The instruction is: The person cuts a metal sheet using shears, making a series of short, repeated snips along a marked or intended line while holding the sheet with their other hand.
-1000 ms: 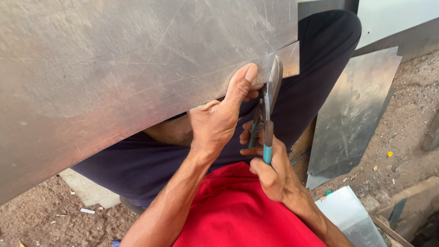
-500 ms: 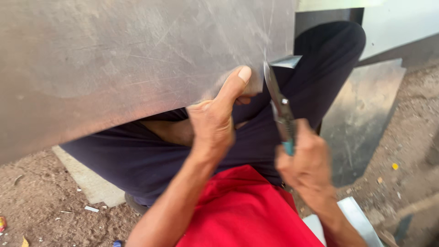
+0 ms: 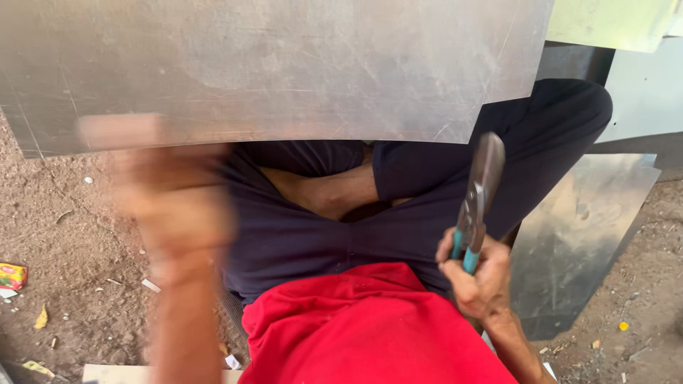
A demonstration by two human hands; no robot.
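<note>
1. One big metal sheet [image 3: 270,71] fills the top of the view, grey and scratched, its lower edge running above the person's lap.
2. One pair of dark trousers [image 3: 320,235] covers the crossed legs under the sheet; one bare foot [image 3: 327,192] shows between them.
3. One red shirt [image 3: 370,327] fills the bottom centre.
4. One smaller metal piece [image 3: 583,235] stands on the dirt ground [image 3: 57,235] at the right, beside the right knee. Pale panels, at least two, show at the top right corner; their count is unclear.
5. Left hand [image 3: 167,192]: heavily blurred, just under the sheet's lower edge at the left. Whether its fingers are spread or pressed together cannot be told, nor whether it touches the sheet.
6. Right hand [image 3: 477,274]: fingers curled tight around the handles of one pair of snips [image 3: 478,199]. The snips have blue grips and point up, their blades together, the tip just below the sheet's lower right edge and apart from it.
7. A few small scraps lie on the ground at the left, one of them a red and yellow wrapper [image 3: 13,274].
</note>
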